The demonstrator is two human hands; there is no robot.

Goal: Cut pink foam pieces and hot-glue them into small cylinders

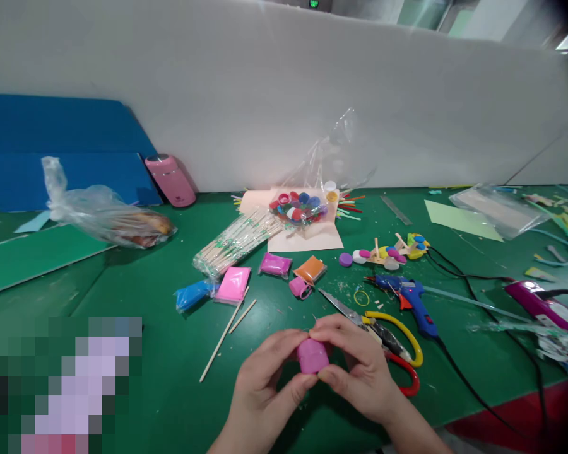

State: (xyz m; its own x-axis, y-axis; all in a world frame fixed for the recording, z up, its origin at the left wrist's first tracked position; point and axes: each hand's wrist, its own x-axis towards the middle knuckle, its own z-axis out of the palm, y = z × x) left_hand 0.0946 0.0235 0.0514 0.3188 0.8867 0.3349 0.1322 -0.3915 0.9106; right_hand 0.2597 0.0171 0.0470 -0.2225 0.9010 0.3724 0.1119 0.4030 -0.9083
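A small pink rounded piece (313,356) is held between both hands near the front of the table. Whether it is clay or a cap I cannot tell. Closed on its left side are the fingertips and thumb of my left hand (269,378). My right hand (355,372) pinches it from the right. Just beyond them lie scissors (387,337) with one yellow and one red handle loop, partly hidden by my right hand. A pink cap-like piece with a ring-shaped opening (300,288) rests beside an orange packet (310,270). Two thin wooden sticks (223,337) lie to the left.
A blue glue gun (414,299) and its black cord lie right, near a purple device (542,302). Coloured packets (233,285), bagged sticks (239,243) and bagged bottle caps (299,208) are farther back. A pink flask (171,181) leans against blue boards (66,180).
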